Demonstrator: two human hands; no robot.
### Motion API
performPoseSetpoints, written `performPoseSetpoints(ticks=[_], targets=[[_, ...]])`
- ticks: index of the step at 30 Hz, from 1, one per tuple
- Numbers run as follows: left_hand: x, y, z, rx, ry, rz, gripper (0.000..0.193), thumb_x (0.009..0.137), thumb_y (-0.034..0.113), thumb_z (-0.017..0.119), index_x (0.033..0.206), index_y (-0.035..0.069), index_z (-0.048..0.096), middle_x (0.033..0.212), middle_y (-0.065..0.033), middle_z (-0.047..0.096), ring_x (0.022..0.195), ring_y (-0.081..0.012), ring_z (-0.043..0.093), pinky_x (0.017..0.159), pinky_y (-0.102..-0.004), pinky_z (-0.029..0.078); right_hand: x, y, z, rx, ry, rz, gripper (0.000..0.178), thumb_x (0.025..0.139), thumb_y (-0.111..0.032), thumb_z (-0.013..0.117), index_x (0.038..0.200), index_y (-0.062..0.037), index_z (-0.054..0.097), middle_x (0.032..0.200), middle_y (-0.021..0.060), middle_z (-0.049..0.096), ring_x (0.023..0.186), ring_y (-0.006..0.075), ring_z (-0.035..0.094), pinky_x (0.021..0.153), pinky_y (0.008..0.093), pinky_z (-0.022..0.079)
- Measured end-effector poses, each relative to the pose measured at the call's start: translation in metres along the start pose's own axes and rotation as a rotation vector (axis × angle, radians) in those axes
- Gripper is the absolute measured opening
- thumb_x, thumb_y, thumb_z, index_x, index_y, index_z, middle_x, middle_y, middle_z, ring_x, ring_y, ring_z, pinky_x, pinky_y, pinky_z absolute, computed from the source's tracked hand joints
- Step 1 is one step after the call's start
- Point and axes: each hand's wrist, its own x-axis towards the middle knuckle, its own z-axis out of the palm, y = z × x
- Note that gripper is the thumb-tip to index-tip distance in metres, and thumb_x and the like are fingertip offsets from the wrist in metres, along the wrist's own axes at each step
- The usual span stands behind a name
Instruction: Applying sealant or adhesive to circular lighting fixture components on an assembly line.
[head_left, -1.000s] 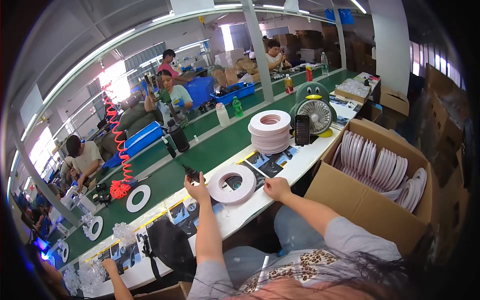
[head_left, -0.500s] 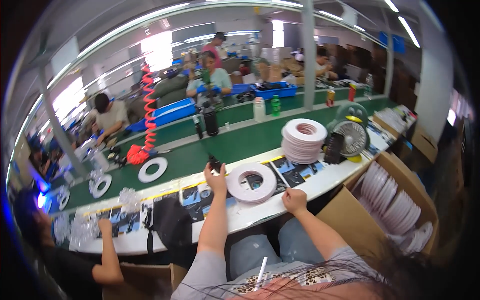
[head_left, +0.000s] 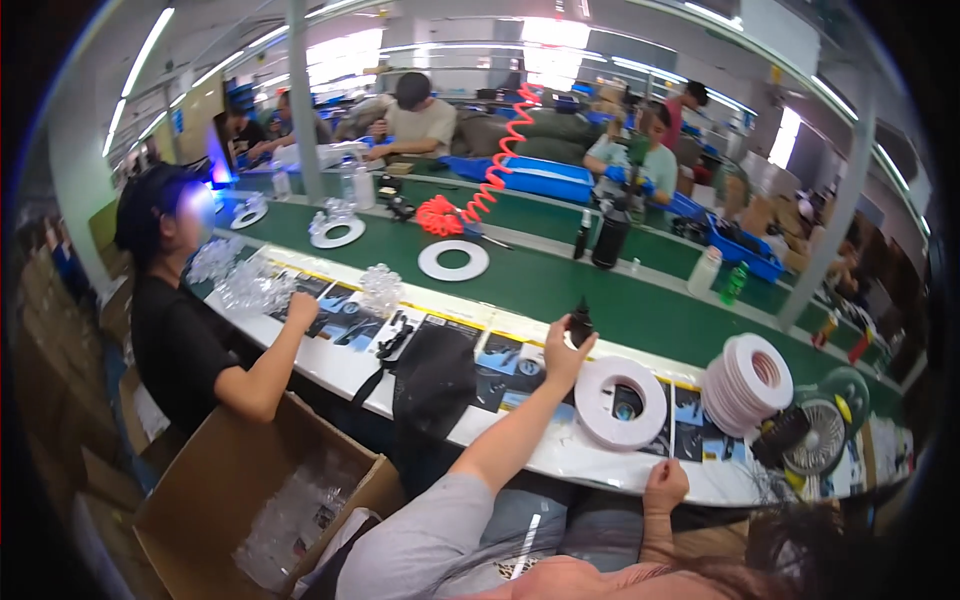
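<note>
My left hand (head_left: 566, 354) is closed around a small black object with a pointed tip (head_left: 581, 318), like a nozzle bottle, held upright over the far side of the white bench ledge. Just right of that hand lies a low stack of flat white rings (head_left: 592, 408), with printed sheets showing through its hole. My right hand (head_left: 665, 484) is curled into a fist at the ledge's near edge, below the rings and apart from them. Whatever its fingers may hold is hidden. A taller stack of white rings (head_left: 722, 396) stands farther right.
A green fan (head_left: 822, 436) stands beyond the tall stack. A black cloth (head_left: 436, 378) hangs over the ledge. At left, a co-worker (head_left: 180, 320) sits by clear plastic pieces (head_left: 250, 283). An open carton (head_left: 190, 500) is at lower left. A single ring (head_left: 432, 262) lies on the green belt (head_left: 545, 285).
The view has swung left, bringing the co-worker and the open carton into fuller sight. My left hand still grips the black object; my right stays closed near the ledge.
</note>
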Motion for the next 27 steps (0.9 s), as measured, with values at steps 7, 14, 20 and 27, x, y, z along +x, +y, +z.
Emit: performPoseSetpoints(ticks=[7,14,20,27], targets=[[0.004,0.014,-0.001,-0.050,0.026,-0.042,0.063,0.072,0.026,0.081,0.119,-0.003,0.051,0.107,-0.0139,0.058,0.097,-0.0244,0.057,0.083,-0.0358,0.045,-0.003,0.003,-0.004,0.044,-0.076,0.148,0.016,0.081,-0.011,0.058,0.067,-0.0031,0.052,0.055,0.0126,0.047,0.051,0.0294,0.049,0.048,0.0391,0.036],[0.016,0.073,-0.010,-0.181,-0.243,-0.029,0.065,0.071,0.024,0.081,0.123,-0.001,0.051,0.111,-0.0136,0.059,0.104,-0.0230,0.058,0.092,-0.0349,0.043,0.021,0.004,-0.017,0.614,-0.090,0.243,0.010,0.088,-0.008,0.055,0.082,0.0000,0.054,0.071,0.0035,0.052,0.067,0.0117,0.047,0.062,0.0269,0.039],[-0.011,0.131,-0.016,-0.474,-0.759,-0.151,0.066,0.068,0.021,0.082,0.123,0.000,0.053,0.108,-0.0101,0.062,0.103,-0.0185,0.057,0.098,-0.0331,0.041,0.042,-0.014,-0.023,1.002,-0.352,0.353,0.030,0.084,-0.006,0.057,0.113,0.0001,0.055,0.098,0.0068,0.056,0.086,0.0134,0.053,0.078,0.0257,0.043],[-0.073,0.184,-0.027,-0.350,-0.918,-0.215,0.073,0.068,0.023,0.084,0.126,-0.006,0.050,0.118,-0.0154,0.060,0.113,-0.0219,0.056,0.099,-0.0347,0.042,0.030,-0.018,-0.044,1.074,-0.337,0.433,0.061,0.078,-0.009,0.060,0.135,-0.0019,0.039,0.123,0.0116,0.050,0.102,0.0182,0.051,0.088,0.0299,0.043]])
